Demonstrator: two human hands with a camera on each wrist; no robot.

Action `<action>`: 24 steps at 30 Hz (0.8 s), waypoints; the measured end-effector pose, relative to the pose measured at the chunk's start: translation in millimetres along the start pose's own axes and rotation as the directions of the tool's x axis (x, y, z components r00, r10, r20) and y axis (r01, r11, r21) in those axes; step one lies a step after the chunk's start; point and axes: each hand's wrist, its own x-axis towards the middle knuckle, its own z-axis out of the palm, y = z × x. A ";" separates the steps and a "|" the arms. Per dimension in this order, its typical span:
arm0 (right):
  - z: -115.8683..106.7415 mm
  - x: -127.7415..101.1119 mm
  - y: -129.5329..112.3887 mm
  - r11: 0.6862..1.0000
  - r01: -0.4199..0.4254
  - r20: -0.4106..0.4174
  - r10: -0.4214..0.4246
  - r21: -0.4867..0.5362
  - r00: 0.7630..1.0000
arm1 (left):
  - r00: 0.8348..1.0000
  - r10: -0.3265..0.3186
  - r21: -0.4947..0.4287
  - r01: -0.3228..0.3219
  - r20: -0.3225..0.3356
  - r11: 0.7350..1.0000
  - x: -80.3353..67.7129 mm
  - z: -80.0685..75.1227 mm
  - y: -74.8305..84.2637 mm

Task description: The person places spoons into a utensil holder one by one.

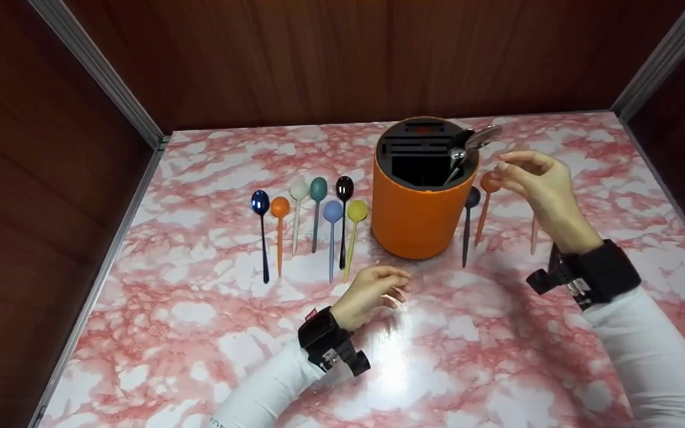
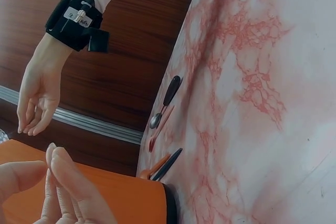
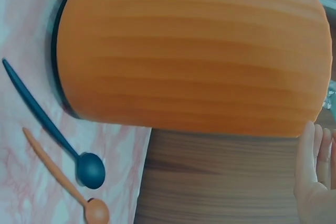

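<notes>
An orange cylindrical utensil holder (image 1: 417, 220) with a black slotted top stands upright on the table. Several utensils, among them a silver spoon (image 1: 456, 156), lean in its right-hand opening. My right hand (image 1: 536, 184) hovers just right of the holder's rim, fingers nearly straight and holding nothing visible. Beneath it lie a dark spoon (image 1: 472, 197) and an orange-red spoon (image 1: 490, 183). Low in front of the holder, my left hand (image 1: 372, 291) is loosely bent with nothing in it. The yellow spoon (image 1: 357, 211) is among the things nearest to that hand.
Left of the holder lie several spoons, including a shiny blue one (image 1: 260, 203), an orange one (image 1: 280, 208) and a teal one (image 1: 319, 189). A pinkish handle (image 1: 534, 236) is partly hidden by my right arm. Brown panels (image 1: 342, 59) enclose the marbled table (image 1: 200, 356).
</notes>
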 end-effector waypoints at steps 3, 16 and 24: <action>-5.8 1.2 0.6 1.000 -0.010 -0.013 0.011 0.007 1.000 | 1.000 -0.005 -0.002 0.005 -0.006 1.000 0.4 -0.6 -1.2; -44.4 9.3 7.0 0.999 -0.033 -0.043 0.031 -0.033 0.999 | 0.999 -0.019 0.025 0.019 -0.034 0.999 1.1 -2.6 -4.7; -66.9 16.6 13.0 0.990 -0.081 -0.106 0.069 -0.115 0.992 | 0.999 -0.028 0.027 0.029 -0.040 0.999 3.4 -4.1 -7.7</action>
